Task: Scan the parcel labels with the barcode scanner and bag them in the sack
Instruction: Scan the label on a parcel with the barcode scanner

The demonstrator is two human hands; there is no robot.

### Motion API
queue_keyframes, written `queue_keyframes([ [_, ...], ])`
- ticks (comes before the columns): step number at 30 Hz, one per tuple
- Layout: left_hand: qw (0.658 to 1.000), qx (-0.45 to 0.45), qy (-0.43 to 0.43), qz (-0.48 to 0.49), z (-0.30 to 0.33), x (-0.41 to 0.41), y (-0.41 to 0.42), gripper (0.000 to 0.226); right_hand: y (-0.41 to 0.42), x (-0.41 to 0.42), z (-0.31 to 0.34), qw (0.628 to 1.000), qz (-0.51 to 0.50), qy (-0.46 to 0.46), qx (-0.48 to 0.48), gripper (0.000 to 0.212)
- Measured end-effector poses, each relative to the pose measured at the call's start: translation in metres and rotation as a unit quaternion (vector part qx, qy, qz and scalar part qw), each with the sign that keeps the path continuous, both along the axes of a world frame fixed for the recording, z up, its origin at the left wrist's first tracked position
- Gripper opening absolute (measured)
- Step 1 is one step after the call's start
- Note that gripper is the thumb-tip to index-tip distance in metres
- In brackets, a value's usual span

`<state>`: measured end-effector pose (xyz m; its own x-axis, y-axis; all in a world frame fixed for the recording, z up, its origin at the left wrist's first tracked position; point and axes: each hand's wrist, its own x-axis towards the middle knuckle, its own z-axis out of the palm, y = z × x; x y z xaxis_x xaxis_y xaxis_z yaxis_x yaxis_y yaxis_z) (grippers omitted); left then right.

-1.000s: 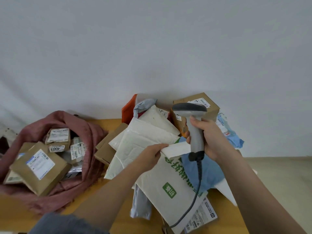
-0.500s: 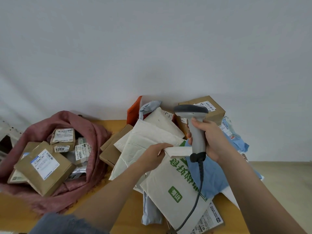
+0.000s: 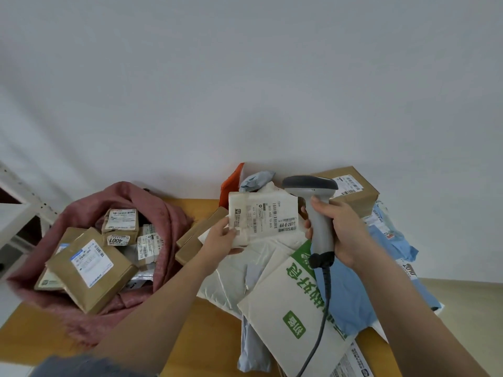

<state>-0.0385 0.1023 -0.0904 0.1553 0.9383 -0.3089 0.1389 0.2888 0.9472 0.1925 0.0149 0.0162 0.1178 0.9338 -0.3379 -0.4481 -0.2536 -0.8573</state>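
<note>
Now your left hand (image 3: 221, 236) pinches the lower left corner of a small white parcel (image 3: 261, 217), thumb on the face, fingers behind, holding it up above the pile with its label (image 3: 268, 216) turned toward you; printing reads sideways, "44-6-2611" legible near the right edge. Your right hand (image 3: 341, 229) is wrapped around the grey handle of the barcode scanner (image 3: 317, 210), index finger up near the trigger; dark head sits just right of the parcel's top edge, close but whether touching you cannot tell. Scanner cable (image 3: 325, 300) hangs down across a white mailer with green print (image 3: 292, 306). That mailer lies on top of the heap on the wooden table (image 3: 215, 333), together with other white padded mailers, a blue bag (image 3: 351, 289), a grey poly bag and brown cardboard boxes; one labelled box (image 3: 353, 190) stands behind the scanner. Well to the left, the pink sack (image 3: 168, 224) sits open on the table, several labelled brown parcels (image 3: 89, 270) already inside, one marked "4001". White wall behind; a white shelf frame at far left.
</note>
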Motion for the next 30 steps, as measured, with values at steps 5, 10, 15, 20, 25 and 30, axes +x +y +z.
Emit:
queue_keyframes([
  [5, 0.994, -0.013, -0.068, 0.087, 0.009, -0.022, 0.005, 0.022, 0.008, -0.020, 0.000, 0.998, 0.054, -0.018, 0.012, 0.017],
  [10, 0.983, -0.006, -0.099, 0.152, 0.018, -0.042, 0.008, 0.021, 0.013, -0.039, 0.002, 0.988, 0.131, -0.079, 0.011, 0.015],
  [15, 0.959, 0.048, -0.076, 0.268, 0.028, -0.074, 0.017, 0.008, 0.017, -0.055, 0.007, 0.967, 0.206, -0.146, 0.015, 0.019],
  [20, 0.944, 0.092, -0.038, 0.315, 0.039, -0.110, 0.027, 0.010, 0.017, -0.064, 0.011, 0.940, 0.282, -0.192, 0.011, 0.022],
  [25, 0.944, 0.124, 0.040, 0.304, 0.047, -0.141, 0.037, 0.011, 0.018, -0.071, 0.015, 0.920, 0.325, -0.219, 0.008, 0.018],
  [30, 0.934, 0.138, 0.061, 0.323, 0.049, -0.153, 0.043, 0.006, 0.017, -0.078, 0.020, 0.907, 0.357, -0.223, 0.016, 0.020],
])
